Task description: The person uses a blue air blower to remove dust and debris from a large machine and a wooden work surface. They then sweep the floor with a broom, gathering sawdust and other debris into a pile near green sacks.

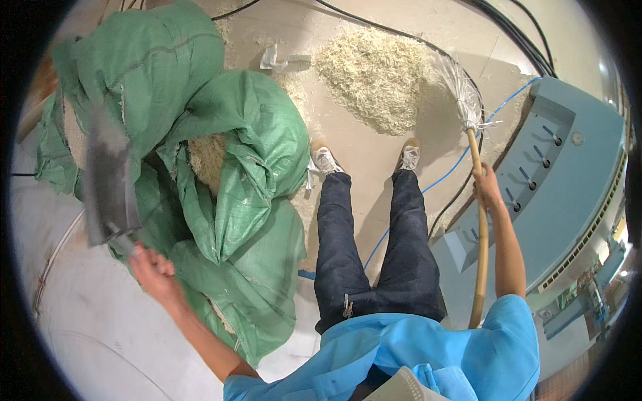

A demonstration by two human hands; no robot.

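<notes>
My left hand (pixel 153 270) is closed round the short handle of a grey metal dustpan (pixel 109 187), blurred by motion and held out over the green woven sacks at the left. On the other side my right hand (pixel 488 186) grips the wooden handle of a broom (pixel 480 227). The broom's pale, stringy head (pixel 461 100) points away from me, near the right edge of a heap of pale shavings (pixel 374 77) on the floor. One green sack (pixel 257 134) gapes, showing similar shavings (pixel 207 158) inside.
More bulging green sacks (pixel 150 60) crowd the left. A blue-grey machine housing (pixel 575 174) with several small levers stands at the right. A thin blue cable (pixel 438 180) and black cables (pixel 518 40) cross the floor. White scraps (pixel 284 60) lie beside the heap.
</notes>
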